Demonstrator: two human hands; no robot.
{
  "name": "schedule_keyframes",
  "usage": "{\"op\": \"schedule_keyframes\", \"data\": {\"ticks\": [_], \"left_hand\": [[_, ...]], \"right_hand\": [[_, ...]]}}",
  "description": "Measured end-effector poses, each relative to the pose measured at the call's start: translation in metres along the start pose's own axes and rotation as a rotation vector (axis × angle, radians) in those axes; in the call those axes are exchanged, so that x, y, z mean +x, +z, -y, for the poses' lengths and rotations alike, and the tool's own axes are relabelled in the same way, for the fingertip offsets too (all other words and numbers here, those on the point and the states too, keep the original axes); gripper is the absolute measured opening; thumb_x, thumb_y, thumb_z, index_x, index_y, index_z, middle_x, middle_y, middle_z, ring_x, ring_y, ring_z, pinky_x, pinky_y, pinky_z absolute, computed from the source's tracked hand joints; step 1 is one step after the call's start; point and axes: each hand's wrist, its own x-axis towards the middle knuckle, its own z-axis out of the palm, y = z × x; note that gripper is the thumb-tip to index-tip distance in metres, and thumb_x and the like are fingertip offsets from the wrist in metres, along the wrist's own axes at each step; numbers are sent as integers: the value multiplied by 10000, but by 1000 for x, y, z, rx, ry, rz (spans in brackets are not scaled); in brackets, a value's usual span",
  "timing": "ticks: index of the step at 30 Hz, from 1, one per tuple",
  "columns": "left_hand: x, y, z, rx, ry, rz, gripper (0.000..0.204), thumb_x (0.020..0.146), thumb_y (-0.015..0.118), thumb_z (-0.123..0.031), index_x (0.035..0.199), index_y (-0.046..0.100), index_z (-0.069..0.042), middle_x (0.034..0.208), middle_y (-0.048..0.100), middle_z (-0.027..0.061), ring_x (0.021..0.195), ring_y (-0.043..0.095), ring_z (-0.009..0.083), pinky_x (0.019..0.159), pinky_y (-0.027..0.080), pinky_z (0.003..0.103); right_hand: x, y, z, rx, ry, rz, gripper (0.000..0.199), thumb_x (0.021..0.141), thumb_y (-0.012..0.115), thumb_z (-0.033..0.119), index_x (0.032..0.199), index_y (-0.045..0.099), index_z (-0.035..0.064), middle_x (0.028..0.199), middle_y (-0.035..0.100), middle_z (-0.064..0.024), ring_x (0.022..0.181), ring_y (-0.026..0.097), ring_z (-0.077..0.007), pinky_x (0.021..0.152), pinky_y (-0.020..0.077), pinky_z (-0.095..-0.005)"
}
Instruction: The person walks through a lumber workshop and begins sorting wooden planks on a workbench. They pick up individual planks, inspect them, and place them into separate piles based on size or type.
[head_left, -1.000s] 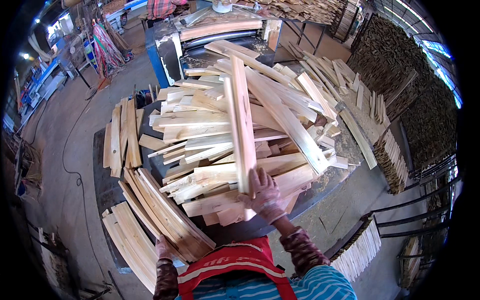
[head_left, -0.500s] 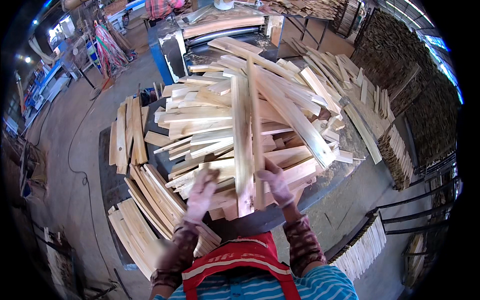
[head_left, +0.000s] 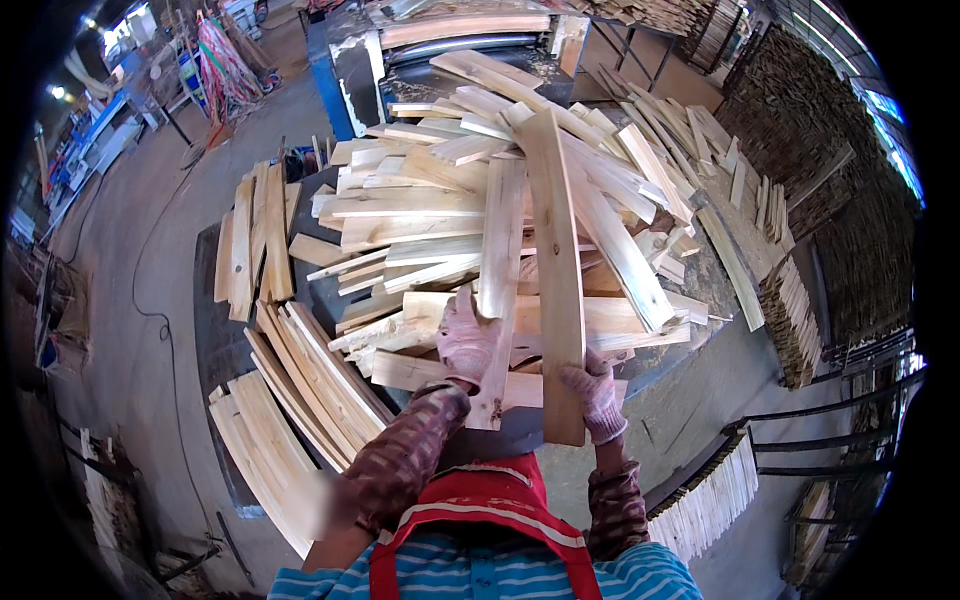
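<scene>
With its near end in my gloved right hand (head_left: 594,392), a long pale wooden board (head_left: 558,290) stands tilted up over the pile, its broad face turned toward me. The fingers of that hand close on the board's right edge. Just left of it lies a second wooden plank (head_left: 503,250), lengthwise on top of the heap. My gloved left hand (head_left: 466,338) grips this plank's left edge near its lower half; part of the fingers is hidden. Beneath both is a loose heap of sawn boards (head_left: 410,228), mostly lying crosswise.
Neat rows of boards (head_left: 315,375) lie on the dark table (head_left: 208,270) at the left. A machine with a roller (head_left: 470,50) stands beyond the heap. Stacked wood (head_left: 800,120) and a metal rack (head_left: 830,440) are on the right. A cable (head_left: 135,270) crosses the floor.
My left hand has moved right and up to the plank's edge. The board in my right hand has turned from edge-on to broad face and shifted right.
</scene>
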Motion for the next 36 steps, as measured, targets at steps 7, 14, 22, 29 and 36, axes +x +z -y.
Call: {"op": "schedule_keyframes", "data": {"ticks": [7, 14, 22, 29, 36], "left_hand": [[-43, -2, -10, 72, 100, 73, 907, 680, 784, -239, 1477, 367, -119, 1394, 453, 179, 1233, 470, 391, 1043, 389, 509], [-27, -89, 25, -1368, -355, 600, 599, 748, 658, -134, 1324, 578, 11, 1125, 668, 110, 1039, 628, 196, 890, 522, 316], [-30, -166, 48, -2084, -531, 488, 667, 805, 596, -177, 1397, 449, 92, 1288, 594, 301, 1168, 601, 439, 1087, 441, 523], [-20, -176, 111, -2052, -445, 184, 492, 871, 578, -82, 1338, 518, 60, 1200, 669, 210, 1038, 693, 299, 932, 569, 425], [-11, -196, 145, -2069, -489, 48, 416, 907, 538, 40, 1322, 534, 16, 1103, 693, 159, 833, 739, 189, 595, 619, 165]], "right_hand": [[-16, 8, 2, -92, -103, -46, 449, 890, 623, 45, 1330, 557, -21, 1104, 685, -60, 976, 619, -122, 850, 509, -278], [-32, 15, 16, -108, -144, -16, 436, 908, 577, 28, 1337, 527, -32, 1102, 662, -63, 977, 607, -132, 853, 501, -278], [-12, 66, 25, -199, -172, 171, 486, 899, 580, 49, 1371, 499, -32, 1127, 649, -87, 1003, 590, -153, 890, 488, -302], [1, 127, 30, -236, -189, 420, 519, 892, 600, 82, 1387, 497, -36, 1142, 665, -121, 1033, 616, -189, 910, 488, -331], [23, 160, 28, -382, -199, 543, 583, 883, 665, 210, 1397, 500, -10, 1166, 666, -166, 1048, 644, -247, 934, 493, -377]]}}
